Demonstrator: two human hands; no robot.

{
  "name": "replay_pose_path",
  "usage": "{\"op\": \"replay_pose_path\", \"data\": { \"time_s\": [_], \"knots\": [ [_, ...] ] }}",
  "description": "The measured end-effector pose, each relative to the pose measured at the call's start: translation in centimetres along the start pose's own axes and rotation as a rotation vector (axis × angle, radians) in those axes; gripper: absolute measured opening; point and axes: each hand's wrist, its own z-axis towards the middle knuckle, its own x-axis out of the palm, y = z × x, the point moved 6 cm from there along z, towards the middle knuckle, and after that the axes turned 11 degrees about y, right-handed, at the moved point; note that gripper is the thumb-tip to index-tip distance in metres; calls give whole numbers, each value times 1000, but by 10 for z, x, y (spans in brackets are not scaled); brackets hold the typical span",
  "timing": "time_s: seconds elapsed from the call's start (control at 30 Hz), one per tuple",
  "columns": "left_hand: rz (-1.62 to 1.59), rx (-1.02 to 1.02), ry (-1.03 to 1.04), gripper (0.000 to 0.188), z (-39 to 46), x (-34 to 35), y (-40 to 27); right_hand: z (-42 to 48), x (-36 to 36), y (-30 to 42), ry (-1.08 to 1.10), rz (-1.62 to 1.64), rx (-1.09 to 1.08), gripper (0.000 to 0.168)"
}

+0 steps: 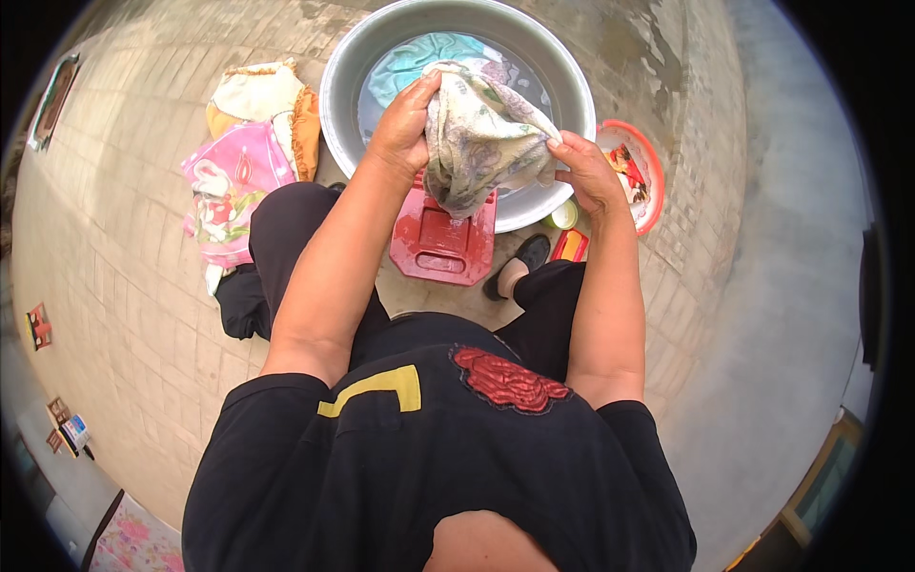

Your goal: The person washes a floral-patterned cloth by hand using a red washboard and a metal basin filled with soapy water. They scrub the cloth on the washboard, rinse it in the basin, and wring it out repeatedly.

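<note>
A wet, pale cloth with a floral print [482, 136] is stretched between my two hands, above the near side of a large round metal basin [339, 107]. My left hand [406, 123] grips its left edge, and my right hand [587, 168] pinches its right edge. Turquoise fabric [422, 61] lies in the water in the basin. More patterned fabric shows behind the held cloth, partly hidden by it. A red plastic washboard [443, 247] leans at the basin's near rim, its upper part covered by the hanging cloth.
On the paving to the left lie a pink printed cloth [239, 186], an orange and cream fabric [304, 136] and a black garment [243, 300]. Right of the basin stand a red-rimmed bowl [658, 179], a small green container [563, 214] and a red and yellow item [570, 245].
</note>
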Motion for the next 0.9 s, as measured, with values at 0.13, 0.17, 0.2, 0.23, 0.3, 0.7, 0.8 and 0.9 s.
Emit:
{"op": "replay_pose_path", "data": {
  "time_s": [0.13, 0.17, 0.2, 0.23, 0.3, 0.7, 0.8, 0.9],
  "knots": [
    [16, -56, -196, 29, -4, -21, 21, -5, -20, 1, -178, 102, -56, 25],
    [31, -79, -232, 28, -6, -19, 25, -2, -23, 2, -179, 136, -87, 28],
    [49, -126, -184, 29, -6, -19, 26, 0, -23, 4, -177, 171, -119, 32],
    [96, -140, -174, 29, -5, -20, 29, 1, -23, 5, -175, 206, -151, 36],
    [191, -166, -154, 30, -5, -22, 34, -2, -19, 13, -96, 378, -286, 37],
    [526, -655, -238, 67, -55, -15, 80, -9, 28, 19, -38, 752, -419, 34],
    [150, -660, -264, 86, -80, -15, 106, -31, 66, 42, 58, 990, -512, 39],
    [-139, -106, -115, 76, -58, 20, 72, -43, 87, 17, 35, 1008, -491, 33]
  ]
}}
